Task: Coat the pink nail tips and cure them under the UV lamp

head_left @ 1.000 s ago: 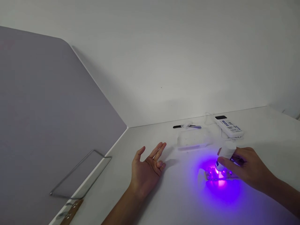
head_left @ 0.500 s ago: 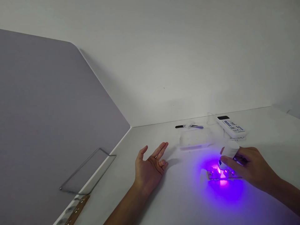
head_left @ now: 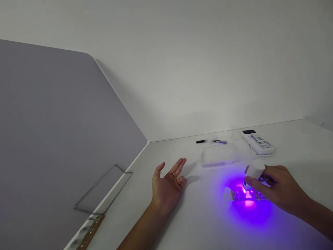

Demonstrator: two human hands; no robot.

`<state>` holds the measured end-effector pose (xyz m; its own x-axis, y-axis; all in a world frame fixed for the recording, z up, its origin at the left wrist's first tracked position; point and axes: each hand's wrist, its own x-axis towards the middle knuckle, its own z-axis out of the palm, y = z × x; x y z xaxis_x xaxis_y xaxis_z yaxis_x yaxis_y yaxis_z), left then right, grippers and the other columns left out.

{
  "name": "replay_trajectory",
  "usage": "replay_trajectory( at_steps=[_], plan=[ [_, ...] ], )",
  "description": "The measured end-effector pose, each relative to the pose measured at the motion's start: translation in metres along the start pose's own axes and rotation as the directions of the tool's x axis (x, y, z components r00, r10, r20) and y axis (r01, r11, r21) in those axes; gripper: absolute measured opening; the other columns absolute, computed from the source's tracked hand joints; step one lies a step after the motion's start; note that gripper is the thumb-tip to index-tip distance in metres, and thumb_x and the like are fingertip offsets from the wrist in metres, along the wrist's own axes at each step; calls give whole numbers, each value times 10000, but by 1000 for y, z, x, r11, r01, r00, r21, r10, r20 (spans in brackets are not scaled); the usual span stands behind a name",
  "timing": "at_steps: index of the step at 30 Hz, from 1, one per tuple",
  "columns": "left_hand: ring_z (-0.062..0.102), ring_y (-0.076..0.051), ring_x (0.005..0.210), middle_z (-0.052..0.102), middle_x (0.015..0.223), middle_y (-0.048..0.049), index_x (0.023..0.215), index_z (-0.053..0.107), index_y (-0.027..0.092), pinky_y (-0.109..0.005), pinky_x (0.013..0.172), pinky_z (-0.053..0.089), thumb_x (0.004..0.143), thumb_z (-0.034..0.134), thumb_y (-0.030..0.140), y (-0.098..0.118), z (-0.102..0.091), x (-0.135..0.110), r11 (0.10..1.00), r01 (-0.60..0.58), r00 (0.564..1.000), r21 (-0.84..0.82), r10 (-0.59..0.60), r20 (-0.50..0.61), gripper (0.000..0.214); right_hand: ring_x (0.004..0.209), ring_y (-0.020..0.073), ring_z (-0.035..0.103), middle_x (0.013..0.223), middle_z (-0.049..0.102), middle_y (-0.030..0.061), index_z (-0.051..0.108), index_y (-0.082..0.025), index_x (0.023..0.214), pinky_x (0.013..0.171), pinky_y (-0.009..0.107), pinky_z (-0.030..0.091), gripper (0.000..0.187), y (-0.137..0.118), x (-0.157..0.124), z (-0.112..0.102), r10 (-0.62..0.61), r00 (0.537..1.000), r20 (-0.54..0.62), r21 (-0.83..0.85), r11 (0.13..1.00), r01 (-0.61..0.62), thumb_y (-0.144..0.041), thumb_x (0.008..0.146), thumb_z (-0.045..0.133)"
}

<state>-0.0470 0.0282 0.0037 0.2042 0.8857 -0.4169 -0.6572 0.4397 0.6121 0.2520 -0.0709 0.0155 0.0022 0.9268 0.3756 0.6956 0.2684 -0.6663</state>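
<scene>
My right hand (head_left: 277,185) is wrapped round a small white UV lamp (head_left: 256,169), pointed down with its violet glow spilling over the table. Right under the lamp lies a narrow strip (head_left: 234,195) with small shiny pieces on it; the glare and my fingers hide much of it. My left hand (head_left: 169,187) rests palm up on the white table (head_left: 197,215), holding nothing, fingers apart with two of them curled. A clear plastic box or lid (head_left: 217,154) sits beyond and between the hands.
A white power-bank-like device (head_left: 258,143) with a cable lies at back right. A dark nail-file-like stick (head_left: 201,141) is near the wall. At left, a wire frame (head_left: 104,189) overhangs the table edge beside a brown strip with shiny pieces (head_left: 91,232).
The view has shifted slightly, so things appear a little further right. Both hands keep their poses, and the lamp stays lit over the strip.
</scene>
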Motion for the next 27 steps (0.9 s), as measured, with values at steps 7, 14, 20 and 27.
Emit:
replay_trajectory(
  at_steps=[7, 14, 20, 27],
  plan=[
    [608, -141, 530, 633, 1284, -174, 1330, 572, 103, -294, 543, 562, 928, 468, 405, 0, -1, 0, 1000, -9, 1000, 5, 9, 25, 513, 391, 114, 431, 451, 525, -33, 655, -239, 623, 398, 248, 317, 356, -3, 0, -1, 0, 1000, -30, 30, 1000, 1, -481, 878, 601],
    [649, -350, 1123, 630, 1236, -267, 1348, 519, -13, -334, 758, 627, 930, 487, 368, -3, 3, 2, 996, -24, 999, -86, 20, -46, 566, 391, 108, 430, 453, 508, -39, 660, -235, 630, 396, 244, 301, 346, -4, 0, 0, -6, 1000, -1, 34, 999, 6, -467, 882, 608],
    [619, -386, 1159, 624, 1221, -304, 1338, 504, -59, -379, 845, 620, 929, 496, 372, -3, 2, 4, 996, -29, 999, -87, 26, -39, 594, 397, 109, 411, 456, 495, -39, 653, -235, 632, 401, 246, 301, 331, -3, 0, 0, 6, 1000, -13, 45, 999, -5, -448, 881, 602],
    [614, -409, 1156, 702, 943, -297, 1268, 527, -107, -405, 875, 606, 913, 509, 352, -5, 2, 3, 994, -36, 998, -102, 30, -57, 581, 413, 110, 415, 473, 508, -35, 622, -226, 617, 409, 243, 319, 370, -1, 1, 0, 11, 1000, 14, 46, 999, -12, -474, 889, 585]
  ],
)
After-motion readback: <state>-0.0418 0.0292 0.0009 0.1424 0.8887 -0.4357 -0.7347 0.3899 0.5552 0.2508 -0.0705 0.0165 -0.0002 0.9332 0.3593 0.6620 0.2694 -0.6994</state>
